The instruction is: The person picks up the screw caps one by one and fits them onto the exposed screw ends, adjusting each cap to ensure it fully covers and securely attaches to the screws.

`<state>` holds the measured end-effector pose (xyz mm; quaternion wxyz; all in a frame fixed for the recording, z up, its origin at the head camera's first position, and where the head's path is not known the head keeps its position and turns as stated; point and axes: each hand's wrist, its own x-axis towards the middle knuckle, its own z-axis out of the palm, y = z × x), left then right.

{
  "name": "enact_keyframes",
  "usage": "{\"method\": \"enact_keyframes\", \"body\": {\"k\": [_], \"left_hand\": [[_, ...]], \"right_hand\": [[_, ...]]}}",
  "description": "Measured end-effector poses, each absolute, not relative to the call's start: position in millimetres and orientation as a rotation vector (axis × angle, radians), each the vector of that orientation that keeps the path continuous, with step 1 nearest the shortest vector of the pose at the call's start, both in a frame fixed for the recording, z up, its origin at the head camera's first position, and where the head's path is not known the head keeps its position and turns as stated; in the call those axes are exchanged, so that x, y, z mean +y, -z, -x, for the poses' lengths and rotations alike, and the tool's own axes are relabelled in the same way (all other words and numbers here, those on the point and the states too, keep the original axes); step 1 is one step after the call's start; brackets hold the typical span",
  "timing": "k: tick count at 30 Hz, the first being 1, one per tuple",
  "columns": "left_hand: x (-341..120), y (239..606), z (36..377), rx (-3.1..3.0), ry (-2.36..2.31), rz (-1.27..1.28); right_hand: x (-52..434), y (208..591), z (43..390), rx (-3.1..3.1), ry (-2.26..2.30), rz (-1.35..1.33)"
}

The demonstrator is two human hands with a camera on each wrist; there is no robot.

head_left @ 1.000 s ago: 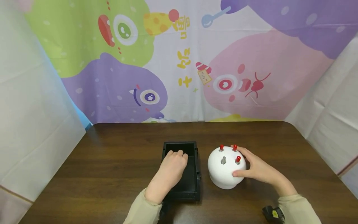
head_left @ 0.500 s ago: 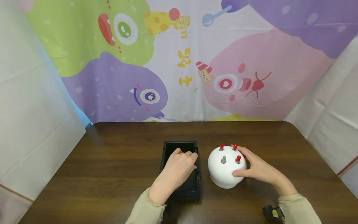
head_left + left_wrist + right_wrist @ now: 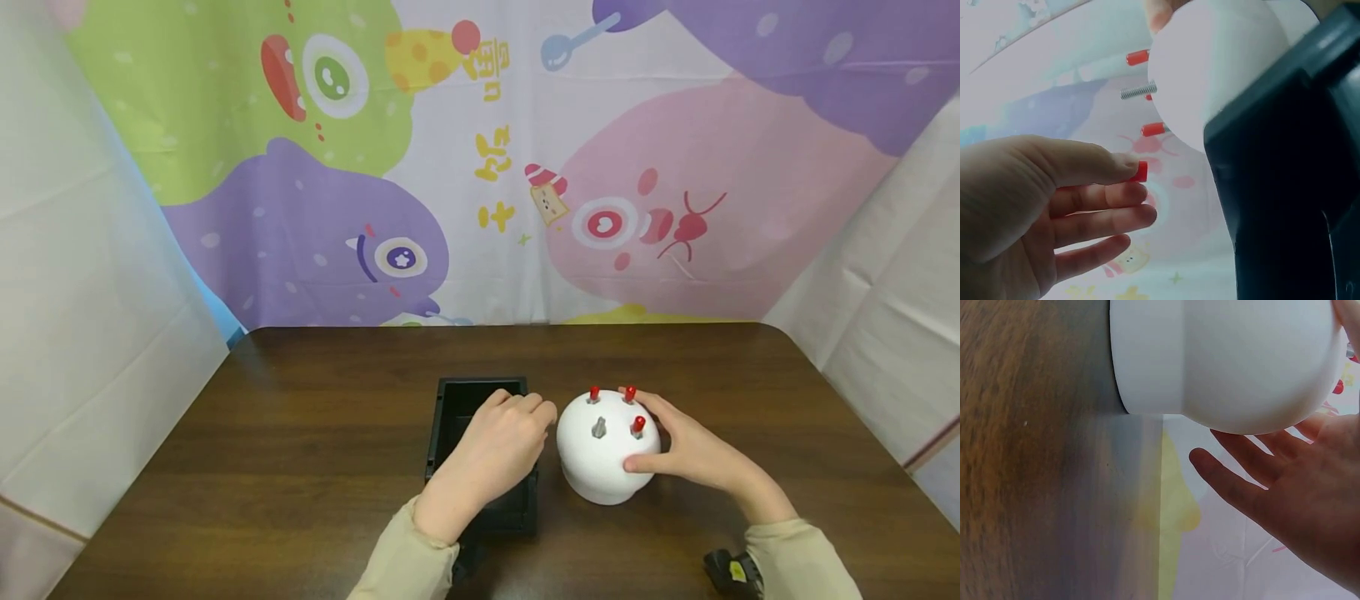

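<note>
The small red cap (image 3: 1140, 171) is pinched between thumb and fingertip of the left hand (image 3: 497, 454), which has moved from inside the black tray (image 3: 447, 398) toward the white dome (image 3: 600, 458). The right hand (image 3: 693, 454), fingers spread, steadies the dome on the wooden table (image 3: 300, 467). The dome carries three red-capped pins (image 3: 638, 426) and one bare grey screw (image 3: 599, 428).

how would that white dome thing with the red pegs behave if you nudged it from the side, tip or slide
The white dome sits on a flat cylindrical base narrower than its bulge, so it would probably slide on the smooth table before tipping. Its rounded, glossy shell looks rigid and perhaps slippery; the right hand cups its side. The red pegs might catch or come off.
</note>
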<state>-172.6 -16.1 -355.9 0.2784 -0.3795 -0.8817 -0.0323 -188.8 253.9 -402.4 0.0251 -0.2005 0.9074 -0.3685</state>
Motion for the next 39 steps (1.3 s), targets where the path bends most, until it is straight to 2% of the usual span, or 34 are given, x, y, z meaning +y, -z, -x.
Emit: {"method": "enact_keyframes", "body": {"k": [39], "left_hand": [[22,344,182,-2.361,0.115,1.087]], "right_hand": [[254,402,189,2.767,1.148,0.623]]}}
